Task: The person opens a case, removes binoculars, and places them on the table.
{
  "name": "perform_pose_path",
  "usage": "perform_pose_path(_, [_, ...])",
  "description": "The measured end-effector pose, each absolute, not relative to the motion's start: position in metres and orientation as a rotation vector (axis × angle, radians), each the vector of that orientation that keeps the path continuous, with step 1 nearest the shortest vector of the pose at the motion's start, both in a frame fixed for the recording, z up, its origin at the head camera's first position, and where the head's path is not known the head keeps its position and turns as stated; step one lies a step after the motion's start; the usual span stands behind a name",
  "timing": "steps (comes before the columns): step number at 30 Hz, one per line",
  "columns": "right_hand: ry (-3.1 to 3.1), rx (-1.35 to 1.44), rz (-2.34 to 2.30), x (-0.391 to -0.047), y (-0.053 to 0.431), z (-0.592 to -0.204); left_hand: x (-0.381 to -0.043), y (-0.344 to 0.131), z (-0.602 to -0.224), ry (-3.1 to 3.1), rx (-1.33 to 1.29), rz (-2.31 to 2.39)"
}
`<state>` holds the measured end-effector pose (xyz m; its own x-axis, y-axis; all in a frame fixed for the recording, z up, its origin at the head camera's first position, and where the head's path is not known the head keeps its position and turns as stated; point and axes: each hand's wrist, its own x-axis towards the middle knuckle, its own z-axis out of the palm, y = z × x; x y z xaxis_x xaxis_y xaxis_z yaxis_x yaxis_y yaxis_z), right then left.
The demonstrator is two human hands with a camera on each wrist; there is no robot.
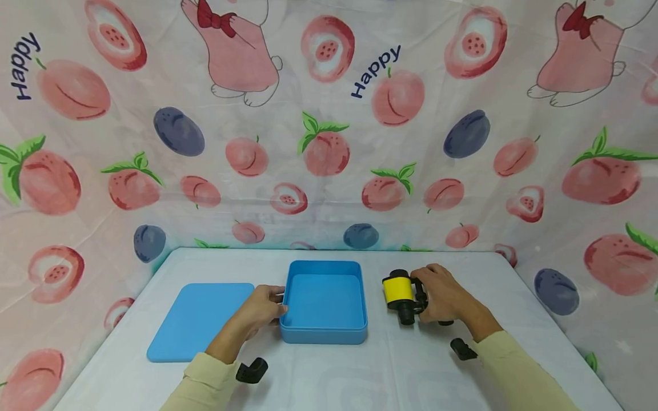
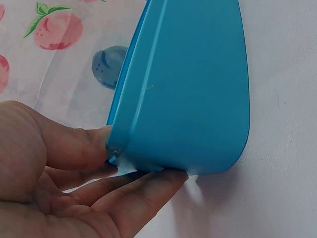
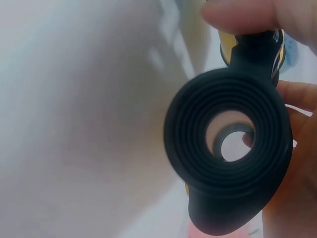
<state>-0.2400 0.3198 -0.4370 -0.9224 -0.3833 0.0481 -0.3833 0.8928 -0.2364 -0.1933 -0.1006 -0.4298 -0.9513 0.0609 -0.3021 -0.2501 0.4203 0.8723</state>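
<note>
My left hand [image 1: 263, 311] holds the left side of an open blue box [image 1: 324, 337]. In the left wrist view its thumb is at the box's rim, and its fingers reach along the outer wall. To the right of the box, my right hand [image 1: 441, 295] grips a pair of yellow and black binoculars [image 1: 398, 289] around the middle and right side. The right barrel is mostly hidden behind that hand. Close up in the right wrist view is a round black eyepiece [image 3: 185, 139], with the thumb above and fingers behind it.
A flat blue lid [image 1: 200, 319] lies on the white table [image 1: 401, 377] left of the box, partly behind the left forearm. Behind the table hangs a fruit-patterned cloth [image 1: 319, 74]. A black wrist-worn piece [image 1: 252, 371] juts out beside the left sleeve, another [image 1: 463, 349] beside the right.
</note>
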Motion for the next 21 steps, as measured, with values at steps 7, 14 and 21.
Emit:
perform_pose_path(7, [-3.07, 0.595, 0.394, -0.2403, 0.3204, -0.4408, -0.1926, -0.0993, -0.4289, 2.387, -0.162, 1.551])
perform_pose_path(14, [-3.065, 0.597, 0.395, -0.2403, 0.3211, -0.4428, -0.1925, -0.0994, -0.4291, 2.394, -0.166, 1.538])
perform_pose_path(21, [-3.064, 0.603, 0.409, -0.2398, 0.3207, -0.4425, -0.1923, -0.0994, -0.429, 2.392, -0.166, 1.543])
